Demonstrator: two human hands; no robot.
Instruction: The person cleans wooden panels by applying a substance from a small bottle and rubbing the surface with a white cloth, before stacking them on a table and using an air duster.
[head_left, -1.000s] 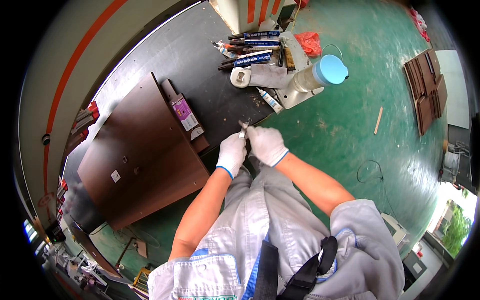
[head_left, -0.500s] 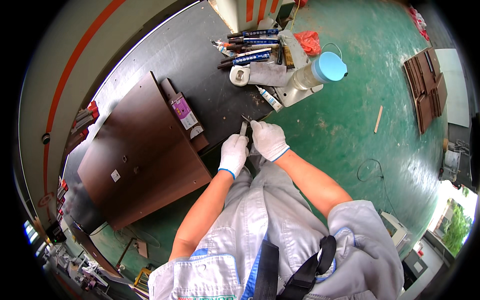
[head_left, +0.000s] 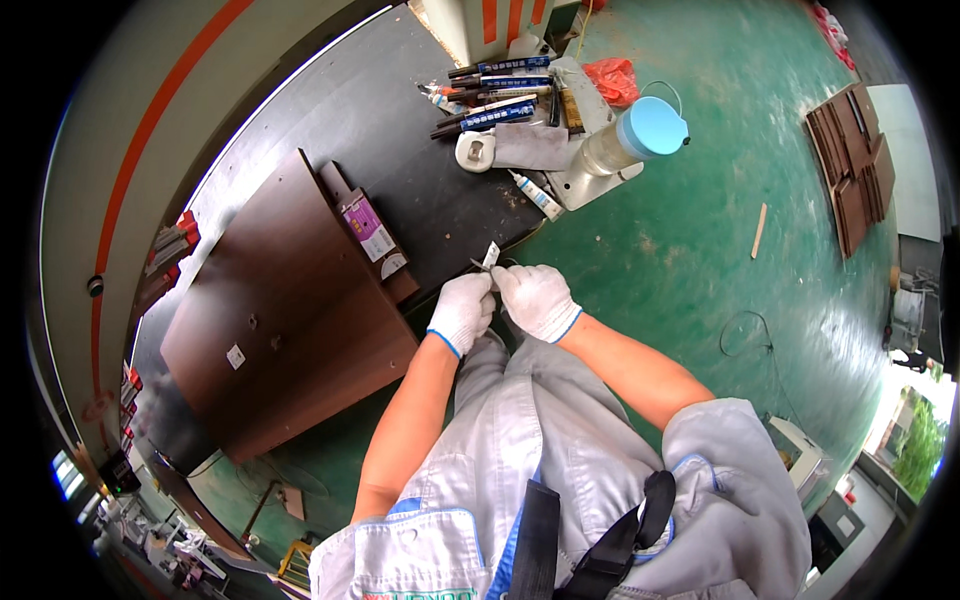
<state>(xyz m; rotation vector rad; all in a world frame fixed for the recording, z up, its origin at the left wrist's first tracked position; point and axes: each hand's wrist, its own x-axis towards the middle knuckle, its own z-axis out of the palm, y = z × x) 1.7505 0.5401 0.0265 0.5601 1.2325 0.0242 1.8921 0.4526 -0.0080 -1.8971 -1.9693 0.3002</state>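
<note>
Both of my hands wear white knit gloves with blue cuffs and meet just off the table's front edge. My left hand (head_left: pixel 462 309) is closed around a small flat light-grey strip (head_left: pixel 491 254), whose end sticks up between the hands. My right hand (head_left: pixel 539 302) is closed on a thin dark pointed tool (head_left: pixel 477 264), whose tip crosses the strip. The gloves hide most of both things, so their exact kind cannot be made out. To the left of my hands, a dark brown wooden panel (head_left: pixel 285 320) lies on the black table (head_left: pixel 440 205).
Several markers (head_left: pixel 500 115), a white tape measure (head_left: pixel 475 152), a grey cloth (head_left: pixel 530 147) and a small tube (head_left: pixel 538 196) lie at the table's far right. Near them stands a clear jug with a light blue lid (head_left: pixel 652 128). Brown panels (head_left: pixel 850 165) rest at far right.
The strip has turned, so its whitish face shows, and the dark tool's tip now lies across it. Both hands stay close together; the whole view has shifted slightly.
</note>
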